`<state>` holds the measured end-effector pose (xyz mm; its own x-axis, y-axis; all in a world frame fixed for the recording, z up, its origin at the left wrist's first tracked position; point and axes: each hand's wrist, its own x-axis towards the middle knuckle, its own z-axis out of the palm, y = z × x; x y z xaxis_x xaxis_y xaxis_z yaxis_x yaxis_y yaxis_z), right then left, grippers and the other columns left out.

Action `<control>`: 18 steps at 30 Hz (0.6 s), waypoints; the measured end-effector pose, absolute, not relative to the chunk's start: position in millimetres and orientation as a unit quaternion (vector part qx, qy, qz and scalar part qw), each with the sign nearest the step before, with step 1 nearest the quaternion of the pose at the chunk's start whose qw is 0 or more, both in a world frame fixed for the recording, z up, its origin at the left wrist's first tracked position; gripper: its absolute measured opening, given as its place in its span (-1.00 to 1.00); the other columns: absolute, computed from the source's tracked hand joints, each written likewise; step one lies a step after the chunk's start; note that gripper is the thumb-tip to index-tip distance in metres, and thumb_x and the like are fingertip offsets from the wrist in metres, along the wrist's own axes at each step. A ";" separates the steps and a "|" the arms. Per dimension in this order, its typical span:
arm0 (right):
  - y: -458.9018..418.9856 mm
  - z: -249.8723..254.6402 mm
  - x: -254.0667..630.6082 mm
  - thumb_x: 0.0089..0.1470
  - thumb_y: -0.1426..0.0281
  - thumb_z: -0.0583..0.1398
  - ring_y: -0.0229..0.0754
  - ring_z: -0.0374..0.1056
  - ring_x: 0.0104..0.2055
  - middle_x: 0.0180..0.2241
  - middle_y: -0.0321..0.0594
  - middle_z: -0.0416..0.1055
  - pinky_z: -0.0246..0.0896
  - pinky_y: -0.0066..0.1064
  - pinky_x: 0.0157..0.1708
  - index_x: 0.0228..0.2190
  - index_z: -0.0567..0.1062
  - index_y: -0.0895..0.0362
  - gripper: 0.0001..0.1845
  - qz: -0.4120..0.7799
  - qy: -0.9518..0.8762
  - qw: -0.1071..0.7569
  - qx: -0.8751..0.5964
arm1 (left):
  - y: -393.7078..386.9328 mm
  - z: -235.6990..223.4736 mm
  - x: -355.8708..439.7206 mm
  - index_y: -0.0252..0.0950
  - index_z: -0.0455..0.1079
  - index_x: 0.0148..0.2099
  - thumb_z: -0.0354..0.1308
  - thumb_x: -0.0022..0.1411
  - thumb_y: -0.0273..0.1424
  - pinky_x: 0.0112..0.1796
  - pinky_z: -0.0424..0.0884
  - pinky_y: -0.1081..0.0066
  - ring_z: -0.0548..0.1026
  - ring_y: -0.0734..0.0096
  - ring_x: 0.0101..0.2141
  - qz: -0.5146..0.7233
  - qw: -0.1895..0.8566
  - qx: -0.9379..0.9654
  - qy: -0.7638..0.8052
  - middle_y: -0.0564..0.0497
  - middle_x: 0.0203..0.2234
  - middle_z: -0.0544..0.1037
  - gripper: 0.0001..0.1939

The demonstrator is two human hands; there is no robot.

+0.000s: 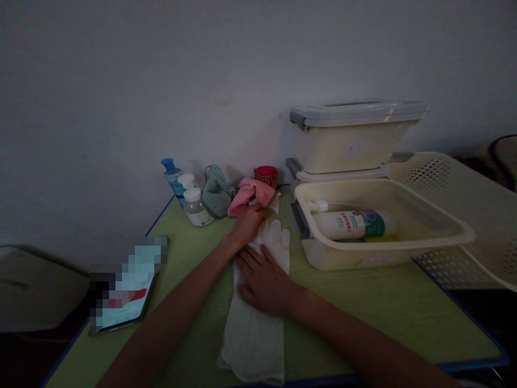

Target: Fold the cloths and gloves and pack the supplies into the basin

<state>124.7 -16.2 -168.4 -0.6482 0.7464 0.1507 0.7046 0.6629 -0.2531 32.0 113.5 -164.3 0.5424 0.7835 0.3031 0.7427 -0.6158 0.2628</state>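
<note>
A white cloth glove (258, 350) lies lengthwise on the green table, its cuff towards me and its fingers pointing at the wall. My right hand (269, 283) rests palm down across the middle of it, fingers stretched out and slightly apart. Further up, my left hand (247, 223) is closed at the glove's finger end, on the left side; its fingertips are partly hidden. Just beyond that hand is a crumpled pink cloth (252, 195). Beside it sits a bunched grey-green cloth (218, 191).
A cream bin (388, 256) holding a white pump bottle (343, 223) stands at right, before a lidded box (343, 148) and perforated basket (476, 188). Along the back are a clear pump bottle (197, 207), blue bottle (173, 178) and red container (265, 175). A phone (129, 291) lies left.
</note>
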 end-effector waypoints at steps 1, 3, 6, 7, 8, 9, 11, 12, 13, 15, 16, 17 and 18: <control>-16.3 -168.3 124.9 0.14 0.26 -0.06 0.04 -0.11 0.22 0.15 0.11 0.08 -0.24 0.02 0.16 0.12 0.10 0.36 -0.40 0.085 -0.904 0.122 -0.400 | 112.1 -162.3 32.5 -0.36 0.46 -0.29 -0.05 0.16 -0.55 -0.18 0.28 0.29 0.38 0.22 -0.21 0.194 0.042 0.879 0.434 -0.12 -0.27 0.43 -0.77; -16.5 -168.0 125.2 0.13 0.26 -0.04 0.04 -0.09 0.21 0.15 0.12 0.09 -0.23 0.02 0.15 0.12 0.11 0.36 -0.40 0.082 -0.906 0.124 -0.397 | 110.8 -159.5 35.8 -0.37 0.47 -0.28 -0.07 0.14 -0.58 -0.16 0.26 0.27 0.37 0.21 -0.19 0.194 0.032 0.879 0.433 -0.14 -0.26 0.42 -0.74; -16.7 -167.6 125.4 0.13 0.26 -0.03 0.04 -0.05 0.19 0.14 0.12 0.11 -0.22 0.04 0.14 0.09 0.15 0.34 -0.43 0.075 -0.907 0.129 -0.394 | 113.3 -160.8 47.6 -0.37 0.47 -0.27 -0.06 0.11 -0.60 -0.20 0.28 0.33 0.39 0.27 -0.25 0.228 0.075 0.873 0.425 -0.11 -0.30 0.45 -0.73; -16.6 -167.6 125.3 0.13 0.26 -0.03 0.04 -0.04 0.19 0.13 0.12 0.12 -0.23 0.05 0.14 0.08 0.17 0.34 -0.45 0.072 -0.907 0.129 -0.393 | 114.9 -162.8 52.6 -0.38 0.47 -0.27 -0.05 0.11 -0.59 -0.23 0.29 0.36 0.40 0.31 -0.30 0.240 0.093 0.869 0.423 -0.09 -0.34 0.46 -0.74; -16.5 -167.8 125.3 0.13 0.27 -0.03 0.04 -0.02 0.18 0.12 0.13 0.14 -0.24 0.06 0.14 0.06 0.19 0.34 -0.47 0.069 -0.908 0.128 -0.392 | 116.6 -165.4 57.5 -0.39 0.47 -0.30 -0.04 0.11 -0.58 -0.27 0.29 0.38 0.40 0.34 -0.35 0.250 0.108 0.865 0.421 -0.08 -0.38 0.47 -0.75; -16.3 -168.2 125.2 0.14 0.27 -0.04 0.05 -0.01 0.17 0.10 0.13 0.16 -0.25 0.07 0.15 0.04 0.22 0.34 -0.48 0.064 -0.910 0.126 -0.390 | 118.2 -168.4 61.8 -0.40 0.47 -0.34 -0.03 0.11 -0.57 -0.29 0.30 0.40 0.40 0.37 -0.38 0.257 0.118 0.863 0.420 -0.07 -0.42 0.47 -0.77; -15.9 -169.0 125.1 0.13 0.27 -0.03 0.05 0.00 0.17 0.09 0.13 0.18 -0.27 0.06 0.16 0.02 0.24 0.34 -0.49 0.054 -0.912 0.126 -0.387 | 120.7 -174.5 67.6 -0.40 0.47 -0.42 0.00 0.09 -0.57 -0.32 0.30 0.44 0.39 0.40 -0.42 0.265 0.131 0.859 0.418 -0.05 -0.47 0.46 -0.79; -15.7 -169.4 125.1 0.13 0.26 -0.03 0.05 0.00 0.16 0.09 0.13 0.17 -0.27 0.06 0.16 0.03 0.24 0.34 -0.49 0.051 -0.912 0.128 -0.386 | 121.5 -177.2 68.9 -0.40 0.47 -0.44 0.02 0.08 -0.58 -0.32 0.30 0.45 0.39 0.42 -0.42 0.271 0.140 0.857 0.416 -0.04 -0.48 0.46 -0.81; -15.6 -169.6 125.1 0.13 0.26 -0.02 0.05 0.00 0.16 0.10 0.12 0.17 -0.26 0.05 0.16 0.03 0.23 0.34 -0.49 0.049 -0.912 0.129 -0.386 | 122.1 -179.5 69.3 -0.39 0.48 -0.44 0.05 0.06 -0.58 -0.32 0.31 0.47 0.40 0.43 -0.42 0.277 0.149 0.854 0.415 -0.03 -0.48 0.46 -0.82; -15.8 -169.5 125.2 0.12 0.26 -0.01 0.05 0.00 0.17 0.11 0.13 0.15 -0.23 0.05 0.15 0.03 0.23 0.34 -0.48 0.052 -0.911 0.131 -0.388 | 122.8 -182.6 68.2 -0.39 0.49 -0.42 0.10 0.02 -0.60 -0.33 0.32 0.49 0.41 0.45 -0.41 0.290 0.168 0.845 0.417 -0.01 -0.46 0.48 -0.86; -16.0 -169.3 125.2 0.12 0.27 -0.01 0.05 0.00 0.16 0.11 0.13 0.15 -0.22 0.05 0.14 0.03 0.23 0.34 -0.49 0.056 -0.910 0.131 -0.389 | 123.0 -183.5 67.3 -0.39 0.50 -0.41 0.12 0.00 -0.61 -0.34 0.33 0.51 0.42 0.46 -0.41 0.297 0.177 0.839 0.420 -0.01 -0.45 0.49 -0.86; -16.2 -169.1 125.3 0.13 0.27 -0.02 0.05 0.00 0.16 0.11 0.13 0.15 -0.21 0.05 0.14 0.03 0.23 0.34 -0.49 0.059 -0.909 0.131 -0.390 | 123.1 -184.1 66.5 -0.39 0.50 -0.39 0.13 -0.01 -0.62 -0.36 0.33 0.52 0.42 0.47 -0.42 0.302 0.187 0.834 0.423 0.00 -0.45 0.50 -0.86; -16.4 -169.0 125.3 0.13 0.27 -0.02 0.06 0.01 0.16 0.10 0.13 0.16 -0.20 0.06 0.14 0.02 0.24 0.34 -0.49 0.060 -0.909 0.132 -0.392 | 123.3 -184.4 65.7 -0.38 0.51 -0.38 0.14 -0.03 -0.62 -0.38 0.34 0.54 0.43 0.49 -0.43 0.308 0.195 0.828 0.426 0.00 -0.44 0.51 -0.85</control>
<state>125.3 -16.4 -169.0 -0.6581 0.7278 0.1932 0.6960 0.6858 -0.2127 65.7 123.3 -184.4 0.4472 0.8258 0.3436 0.5855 -0.5607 0.5855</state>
